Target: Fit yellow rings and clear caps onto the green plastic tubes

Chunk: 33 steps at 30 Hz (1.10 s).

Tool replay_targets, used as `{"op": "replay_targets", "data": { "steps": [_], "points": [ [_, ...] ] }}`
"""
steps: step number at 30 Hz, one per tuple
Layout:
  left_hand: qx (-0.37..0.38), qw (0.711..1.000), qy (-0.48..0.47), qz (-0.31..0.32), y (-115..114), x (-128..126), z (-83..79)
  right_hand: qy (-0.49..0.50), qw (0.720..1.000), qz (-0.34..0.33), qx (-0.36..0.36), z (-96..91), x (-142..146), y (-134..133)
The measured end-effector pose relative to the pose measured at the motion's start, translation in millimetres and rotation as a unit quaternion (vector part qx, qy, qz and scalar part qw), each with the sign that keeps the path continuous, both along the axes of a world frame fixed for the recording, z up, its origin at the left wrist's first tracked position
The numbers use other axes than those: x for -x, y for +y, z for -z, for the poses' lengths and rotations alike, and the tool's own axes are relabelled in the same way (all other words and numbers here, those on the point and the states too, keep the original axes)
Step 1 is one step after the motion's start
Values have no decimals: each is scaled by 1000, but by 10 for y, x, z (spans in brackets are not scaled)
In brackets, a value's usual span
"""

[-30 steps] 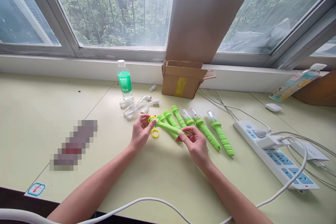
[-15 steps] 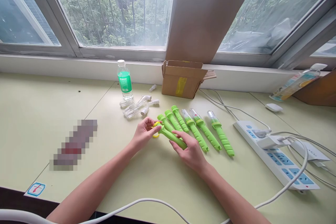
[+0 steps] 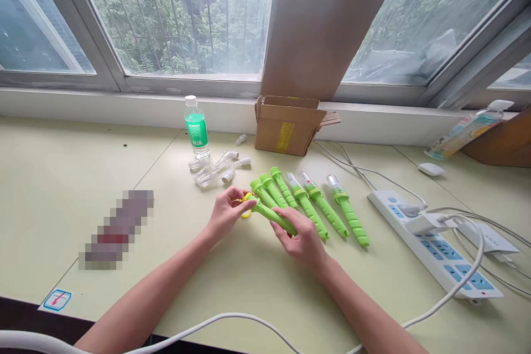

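My right hand (image 3: 302, 237) is wrapped round the lower part of a green plastic handle (image 3: 269, 213), which slants down to the right just above the table. At its upper left end, my left hand (image 3: 227, 211) pinches a yellow ring (image 3: 246, 206) against the handle's neck; fingers partly hide how far round it sits. Behind lie several more green handles with threaded tops, such as this bare one (image 3: 284, 187). To their right, others carry clear caps, like the rightmost capped handle (image 3: 350, 214). Several loose clear tubes (image 3: 210, 175) with white ends lie beyond my left hand.
A water bottle (image 3: 196, 128) and an open cardboard box (image 3: 286, 128) stand near the window. On the right lies a white power strip (image 3: 440, 254) with plugs and cables. A white cable (image 3: 232, 316) crosses the front edge. Another bottle (image 3: 467, 131) leans at the far right.
My right hand and the handle's lower end have shifted very slightly to the right. My left hand keeps its pinch on the yellow ring at the neck.
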<state>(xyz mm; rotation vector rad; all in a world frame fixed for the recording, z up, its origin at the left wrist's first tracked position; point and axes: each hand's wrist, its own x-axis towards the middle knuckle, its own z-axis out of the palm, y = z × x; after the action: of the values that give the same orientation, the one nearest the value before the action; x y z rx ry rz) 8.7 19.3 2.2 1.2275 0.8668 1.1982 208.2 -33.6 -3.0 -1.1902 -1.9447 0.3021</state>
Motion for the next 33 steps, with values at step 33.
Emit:
{"op": "replay_targets", "data": {
  "steps": [33],
  "points": [
    [-56, 995, 76, 15, -47, 4, 13, -8, 1000, 13, -25, 33, -38, 28]
  ]
}}
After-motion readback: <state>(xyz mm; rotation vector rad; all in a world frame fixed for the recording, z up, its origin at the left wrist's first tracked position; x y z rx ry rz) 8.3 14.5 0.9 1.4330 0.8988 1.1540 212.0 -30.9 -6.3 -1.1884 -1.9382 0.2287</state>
